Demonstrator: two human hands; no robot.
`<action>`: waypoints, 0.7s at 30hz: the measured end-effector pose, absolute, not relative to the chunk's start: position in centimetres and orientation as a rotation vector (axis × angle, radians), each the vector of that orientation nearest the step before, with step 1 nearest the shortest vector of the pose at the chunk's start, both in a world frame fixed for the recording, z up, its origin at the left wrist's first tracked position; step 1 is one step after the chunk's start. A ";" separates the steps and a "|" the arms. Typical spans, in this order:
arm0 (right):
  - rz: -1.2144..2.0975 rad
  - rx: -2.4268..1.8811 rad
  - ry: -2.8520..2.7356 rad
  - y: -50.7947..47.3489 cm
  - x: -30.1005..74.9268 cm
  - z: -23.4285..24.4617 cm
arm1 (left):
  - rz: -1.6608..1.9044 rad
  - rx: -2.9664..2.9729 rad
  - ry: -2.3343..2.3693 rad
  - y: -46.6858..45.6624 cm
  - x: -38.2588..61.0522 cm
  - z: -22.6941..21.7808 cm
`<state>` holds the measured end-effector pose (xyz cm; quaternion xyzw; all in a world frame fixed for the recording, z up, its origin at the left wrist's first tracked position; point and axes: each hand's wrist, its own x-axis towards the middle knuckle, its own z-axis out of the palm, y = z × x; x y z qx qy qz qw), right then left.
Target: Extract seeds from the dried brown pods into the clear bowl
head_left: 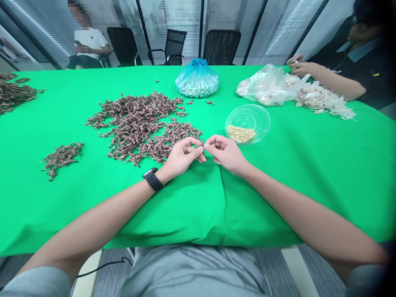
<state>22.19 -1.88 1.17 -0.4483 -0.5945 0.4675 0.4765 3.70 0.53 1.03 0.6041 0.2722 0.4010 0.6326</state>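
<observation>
In front of me, my left hand (187, 153) and my right hand (227, 152) meet fingertip to fingertip. The left thumb and fingers pinch a small dried brown piece, of which only a bit shows. Pressed together close beside it are the right thumb and forefinger; what they grip is too small to make out. A large pile of dried, twisted brown pieces (133, 119) lies just beyond and left of my left hand. Behind my right hand stands a clear round plastic dish (262, 117) with golden-yellow bits (241, 134) gathered at its near side.
A smaller brown heap (63, 159) lies left, another dark heap (15, 95) at the far left edge. A tied blue bag (197, 80) of pale pieces stands behind. Back right are a clear plastic bag (262, 88), white shreds (324, 99) and a co-worker's hands (301, 67).
</observation>
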 end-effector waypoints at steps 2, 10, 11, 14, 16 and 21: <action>0.848 -1.105 -1.609 -1.8 22.6 1.0 | 0.902 1.374 0.619 0.6 3.6 1.0; 0.201 -0.967 -2.171 -1.4 24.4 1.2 | 0.876 1.322 0.585 0.7 3.6 0.9; 0.191 -0.963 -2.181 -1.4 24.4 1.1 | 0.877 1.321 0.585 0.7 3.6 0.9; 0.284 -1.012 -2.079 -1.6 23.7 0.9 | 0.889 1.338 0.610 0.6 3.7 1.0; 0.497 -1.087 -1.897 -1.8 23.0 0.8 | 0.908 1.357 0.634 0.5 3.7 1.1; 1.345 -1.149 -1.282 -2.1 21.8 1.4 | 0.932 1.417 0.667 0.5 3.8 0.9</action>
